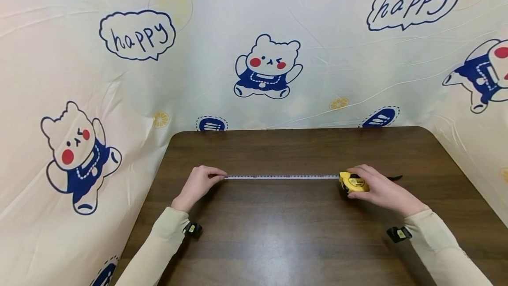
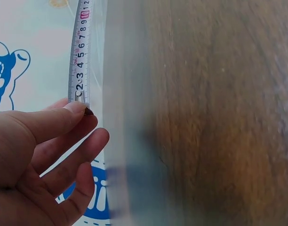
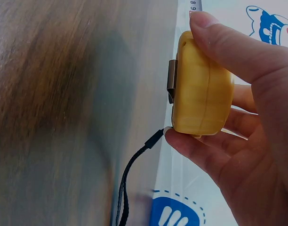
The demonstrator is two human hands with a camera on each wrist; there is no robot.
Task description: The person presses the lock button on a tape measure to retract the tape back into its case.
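A yellow tape measure (image 1: 354, 183) is held over the right part of the table, its white blade (image 1: 278, 177) drawn out in a straight line to the left. My left hand (image 1: 200, 184) pinches the blade's end between thumb and index finger; in the left wrist view the metal end hook (image 2: 78, 96) shows at the thumb tip, with numbers running upward from it. My right hand (image 1: 382, 191) grips the tape measure's case, thumb along one edge and fingers on the other side. The right wrist view shows its metal belt clip (image 3: 172, 81) and a black wrist strap (image 3: 126, 172) hanging down.
Below both hands lies a dark brown wooden table (image 1: 274, 224) with rounded far corners. Behind it and at the sides hangs a pale cloth (image 1: 206, 74) printed with bears and "happy" bubbles. A small black camera (image 1: 192, 229) sits on each wrist.
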